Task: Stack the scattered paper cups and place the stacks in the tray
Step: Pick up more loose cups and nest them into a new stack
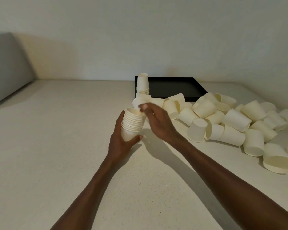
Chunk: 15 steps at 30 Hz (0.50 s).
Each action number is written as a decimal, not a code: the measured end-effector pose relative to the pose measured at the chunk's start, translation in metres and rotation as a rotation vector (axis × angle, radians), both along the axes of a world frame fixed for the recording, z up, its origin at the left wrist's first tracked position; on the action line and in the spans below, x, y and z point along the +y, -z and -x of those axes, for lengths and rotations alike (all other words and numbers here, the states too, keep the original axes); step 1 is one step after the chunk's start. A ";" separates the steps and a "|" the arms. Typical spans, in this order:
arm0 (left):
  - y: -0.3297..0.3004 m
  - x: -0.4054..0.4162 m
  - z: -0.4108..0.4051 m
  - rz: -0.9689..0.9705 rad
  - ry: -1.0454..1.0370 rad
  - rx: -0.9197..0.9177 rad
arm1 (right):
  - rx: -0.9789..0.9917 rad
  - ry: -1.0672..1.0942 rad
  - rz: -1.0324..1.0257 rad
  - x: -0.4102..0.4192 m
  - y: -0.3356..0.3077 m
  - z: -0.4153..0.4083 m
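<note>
Left hand (pixel 121 140) wrapped round base of nested cup stack (pixel 133 123), thumb across front near bottom, fingers behind; stack upright w/ slight tilt, rims up, held just above table (pixel 73 146). Right hand (pixel 154 119) at stack's top, fingertips pinching a single paper cup (pixel 139 102) just above the top rim; cup blurred, can't tell if touching stack yet. Fingers curled on cup, thumb hidden.

Landmark = black tray (pixel 176 87), shallow, at back of table vs wall (pixel 140 39). Held stack in front of tray's near-left corner, apart from it. Second stack (pixel 143 84), upside down (bases up), standing at tray's left edge; can't tell whether inside or just in front of rim. Rest of tray interior dark, contents not readable.

Loose cups (pixel 236 123): big heap starting at tray's front edge, spreading right + toward camera, mostly on sides, some mouth-down, many touching or overlapping. A few lying right along tray's front rim. Grey cushion-like object (pixel 7 67) far left of tray, at table edge. Both forearms bare, entering from bottom of view.
</note>
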State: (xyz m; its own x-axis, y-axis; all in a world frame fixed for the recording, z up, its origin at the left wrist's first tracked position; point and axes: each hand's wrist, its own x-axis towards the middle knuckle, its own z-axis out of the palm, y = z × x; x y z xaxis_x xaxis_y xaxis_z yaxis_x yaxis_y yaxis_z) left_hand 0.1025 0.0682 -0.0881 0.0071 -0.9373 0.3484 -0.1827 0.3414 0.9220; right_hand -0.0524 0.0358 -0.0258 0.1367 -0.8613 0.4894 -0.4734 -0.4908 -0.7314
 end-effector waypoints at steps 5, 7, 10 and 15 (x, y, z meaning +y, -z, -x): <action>-0.005 0.002 -0.002 -0.016 -0.089 -0.043 | 0.446 0.393 -0.037 -0.052 0.016 0.023; -0.004 0.001 -0.003 -0.023 -0.080 -0.045 | 0.714 0.425 -0.109 -0.064 0.031 0.028; -0.002 -0.001 -0.004 -0.043 -0.058 -0.015 | 0.742 0.357 -0.157 -0.071 0.048 0.027; -0.001 0.000 -0.005 -0.052 -0.052 -0.003 | 0.580 0.345 -0.195 -0.066 0.037 0.021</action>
State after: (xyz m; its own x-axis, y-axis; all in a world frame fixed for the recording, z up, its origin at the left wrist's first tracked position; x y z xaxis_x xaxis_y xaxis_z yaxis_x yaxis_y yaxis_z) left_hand 0.1071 0.0682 -0.0869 0.0549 -0.9527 0.2991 -0.2020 0.2827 0.9377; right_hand -0.0734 -0.0306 -0.0632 0.0325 -0.9671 0.2523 -0.9189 -0.1282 -0.3730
